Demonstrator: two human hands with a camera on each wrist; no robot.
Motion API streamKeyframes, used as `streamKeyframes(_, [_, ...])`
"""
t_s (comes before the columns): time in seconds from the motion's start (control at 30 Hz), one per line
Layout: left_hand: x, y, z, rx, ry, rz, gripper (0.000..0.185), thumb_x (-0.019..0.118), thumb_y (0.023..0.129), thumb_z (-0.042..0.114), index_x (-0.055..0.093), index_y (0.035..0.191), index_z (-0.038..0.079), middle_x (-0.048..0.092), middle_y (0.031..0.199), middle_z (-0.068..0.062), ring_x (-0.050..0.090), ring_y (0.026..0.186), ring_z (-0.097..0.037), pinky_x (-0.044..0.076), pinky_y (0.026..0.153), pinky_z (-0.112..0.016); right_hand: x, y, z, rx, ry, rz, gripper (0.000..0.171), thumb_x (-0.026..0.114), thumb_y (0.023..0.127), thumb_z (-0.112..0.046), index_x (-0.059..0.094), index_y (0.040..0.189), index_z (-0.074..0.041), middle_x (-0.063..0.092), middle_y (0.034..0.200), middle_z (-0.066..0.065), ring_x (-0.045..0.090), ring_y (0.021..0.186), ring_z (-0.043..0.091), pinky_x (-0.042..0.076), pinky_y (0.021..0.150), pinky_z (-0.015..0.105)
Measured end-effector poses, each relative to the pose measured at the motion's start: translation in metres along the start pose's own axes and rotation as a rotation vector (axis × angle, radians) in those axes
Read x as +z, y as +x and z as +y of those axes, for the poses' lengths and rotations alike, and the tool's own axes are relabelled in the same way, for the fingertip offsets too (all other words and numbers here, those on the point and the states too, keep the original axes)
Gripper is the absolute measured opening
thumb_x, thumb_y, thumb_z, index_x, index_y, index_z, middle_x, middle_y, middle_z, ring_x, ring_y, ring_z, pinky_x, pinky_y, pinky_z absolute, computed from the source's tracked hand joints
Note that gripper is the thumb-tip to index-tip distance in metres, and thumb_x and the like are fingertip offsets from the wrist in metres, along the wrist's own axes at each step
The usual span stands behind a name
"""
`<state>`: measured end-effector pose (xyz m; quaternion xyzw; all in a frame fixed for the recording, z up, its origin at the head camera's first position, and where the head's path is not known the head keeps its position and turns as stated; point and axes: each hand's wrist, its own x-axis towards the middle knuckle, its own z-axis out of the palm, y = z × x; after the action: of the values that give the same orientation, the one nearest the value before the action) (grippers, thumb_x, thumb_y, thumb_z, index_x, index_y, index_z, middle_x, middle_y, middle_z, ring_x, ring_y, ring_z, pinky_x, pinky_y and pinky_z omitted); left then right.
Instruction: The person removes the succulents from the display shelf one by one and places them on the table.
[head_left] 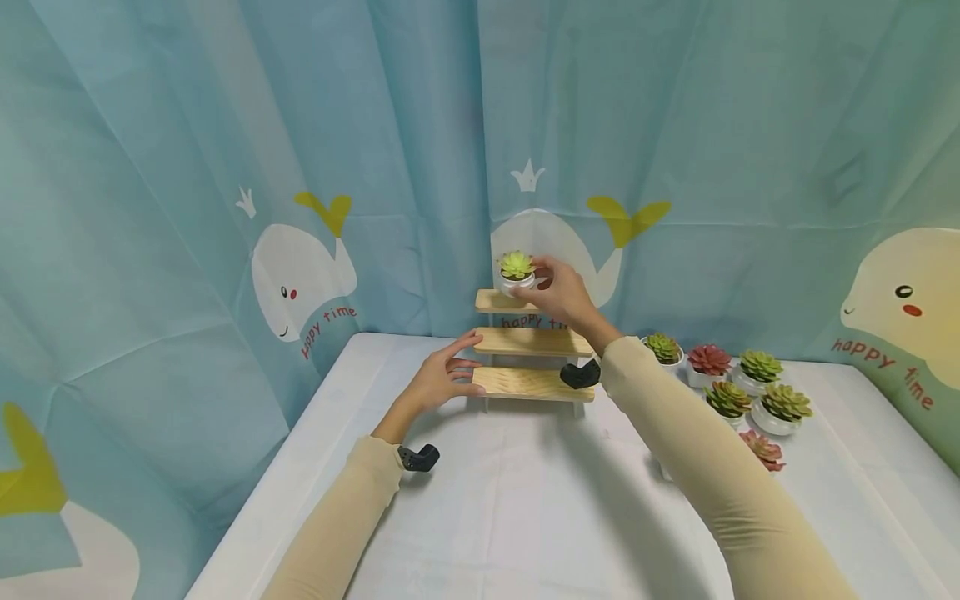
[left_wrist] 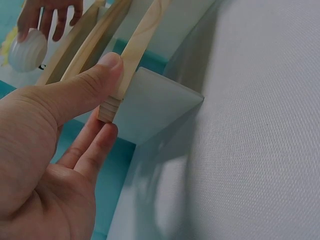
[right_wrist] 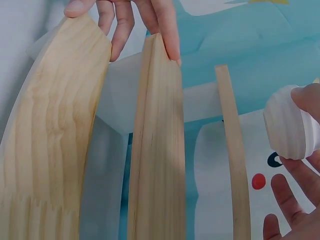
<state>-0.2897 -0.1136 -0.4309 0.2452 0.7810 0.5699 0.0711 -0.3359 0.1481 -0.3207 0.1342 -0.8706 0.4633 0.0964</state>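
Observation:
A three-tier wooden display stand (head_left: 531,382) with pale supports is set against the curtain. My left hand (head_left: 438,379) grips the stand's left end; in the left wrist view the thumb (left_wrist: 95,82) lies on the end of a wooden shelf (left_wrist: 142,37) with fingertips under it. One finger touches the middle shelf (right_wrist: 157,140) in the right wrist view. My right hand (head_left: 562,292) pinches a small white pot (right_wrist: 287,122) holding a light green succulent (head_left: 517,265). That pot is just above the left part of the top shelf (head_left: 491,301); whether it touches cannot be told.
Several potted succulents, among them a red one (head_left: 709,359) and a green one (head_left: 786,402), stand in white pots on the table's right side, partly behind my right sleeve (head_left: 697,450). A blue whale-print curtain (head_left: 420,167) hangs close behind the white table (head_left: 450,517).

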Motion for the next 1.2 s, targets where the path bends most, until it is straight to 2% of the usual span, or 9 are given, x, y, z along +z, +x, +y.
streamKeyframes(0.23, [0.002,0.000,0.000,0.004,0.003,-0.001,0.091,0.086,0.080,-0.003,0.044,0.158,0.019,0.023,0.169,0.008,0.059,0.130,-0.031,0.054,0.104,-0.040,-0.006,-0.006,0.002,-0.003,-0.021,0.006,0.066,0.081,0.089,-0.035,0.056,0.143,-0.005,0.065,0.132,0.016,0.064,0.110,0.032,0.057,0.092,0.046])
streamKeyframes(0.73, [0.002,-0.003,0.001,0.017,-0.004,-0.005,0.091,0.085,0.080,-0.005,0.043,0.158,0.015,0.023,0.170,0.005,0.058,0.131,-0.032,0.054,0.104,-0.039,-0.034,-0.028,0.002,-0.029,-0.066,-0.013,0.063,0.082,0.089,-0.031,0.057,0.142,-0.009,0.065,0.135,0.015,0.063,0.109,0.033,0.054,0.092,0.049])
streamKeyframes(0.93, [0.002,-0.004,0.001,0.021,-0.018,0.002,0.091,0.085,0.080,-0.006,0.044,0.158,0.015,0.024,0.169,0.005,0.058,0.131,-0.033,0.054,0.105,-0.043,-0.045,-0.039,0.006,-0.084,-0.095,-0.043,0.064,0.082,0.089,-0.029,0.056,0.143,-0.008,0.064,0.131,0.016,0.063,0.110,0.033,0.055,0.090,0.049])
streamKeyframes(1.03, [0.002,-0.004,0.000,0.017,-0.015,0.002,0.091,0.085,0.080,-0.005,0.044,0.158,0.016,0.024,0.169,0.006,0.058,0.130,-0.033,0.054,0.105,-0.042,-0.052,-0.046,0.008,-0.104,-0.108,-0.056,0.064,0.082,0.089,-0.030,0.056,0.143,-0.008,0.063,0.131,0.016,0.062,0.111,0.034,0.055,0.087,0.049])
streamKeyframes(1.2, [0.003,-0.003,0.000,0.012,-0.010,0.001,0.091,0.085,0.080,-0.005,0.044,0.158,0.017,0.024,0.169,0.006,0.058,0.130,-0.032,0.055,0.104,-0.040,-0.063,-0.058,0.012,-0.122,-0.131,-0.059,0.063,0.083,0.089,-0.032,0.057,0.142,-0.009,0.063,0.133,0.014,0.061,0.110,0.033,0.054,0.089,0.051])
